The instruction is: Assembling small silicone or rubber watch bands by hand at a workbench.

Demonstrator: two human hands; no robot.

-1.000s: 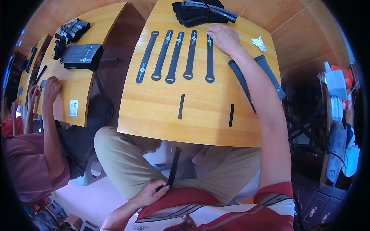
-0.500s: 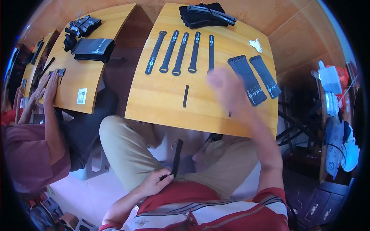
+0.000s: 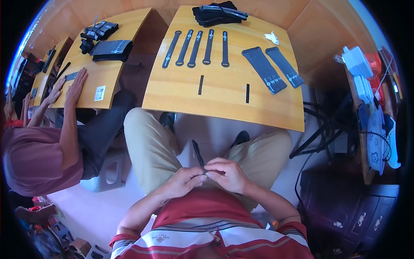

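Above my lap, a black strap (image 3: 197, 153) points up and away from me, seen mostly edge-on. My left hand (image 3: 185, 182) is closed round its lower end. From the other side my right hand (image 3: 226, 174) pinches the same end, thumb and fingers meeting near the left thumb. The very tip between the fingers is hidden. On the table beyond lie several dark straps with slotted ends, one of them the rightmost strap (image 3: 225, 49), spread in a row. A fanned stack of straps (image 3: 264, 71) and a narrower stack (image 3: 284, 67) lie to their right.
Two thin black strips (image 3: 201, 85) mark the wooden table (image 3: 172, 97) near its front. A black bundle (image 3: 220, 14) and crumpled white paper (image 3: 272, 38) lie at the back. At left, a co-worker's hands (image 3: 75, 87) rest on another table. A cluttered shelf (image 3: 366, 129) stands right.
My right hand has come back from the rightmost strap in the row to my lap and joined my left hand at the held strap. The strap now leans left instead of right.
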